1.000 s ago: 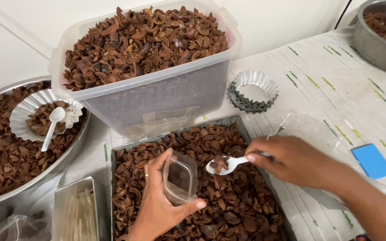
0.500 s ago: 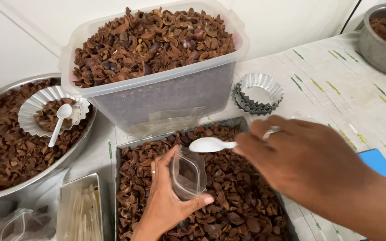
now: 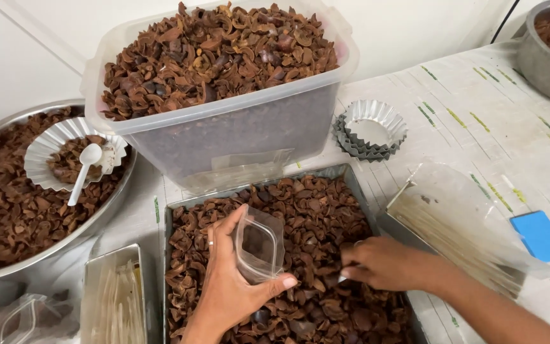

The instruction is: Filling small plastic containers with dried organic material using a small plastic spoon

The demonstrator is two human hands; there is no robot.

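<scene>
Over the metal tray [image 3: 176, 220] of brown dried shell pieces [image 3: 313, 216], near the front of the worktop [image 3: 479, 108], the left hand [image 3: 227, 290] holds a small clear plastic pouch [image 3: 259, 245] upright, thumb along its lower right edge and fingers behind it, so the grip is pinching the pouch at its side and bottom. The pouch's long axis runs roughly vertical, tilted a little to the right, and its open mouth faces up and slightly away from the person. The right hand [image 3: 377, 261] lies just to the right of the pouch and lower, pressed down into the shell pieces, fingers curled together; whether it holds a spoon or only shells I cannot tell, as the fingertips are buried. So the pouch's mouth sits up and to the left of the right hand, near but not touching. Behind the tray stands a large clear tub [image 3: 224, 127] heaped with the same shells, and a stack of fluted foil cups [image 3: 370, 130] sits to its right.
</scene>
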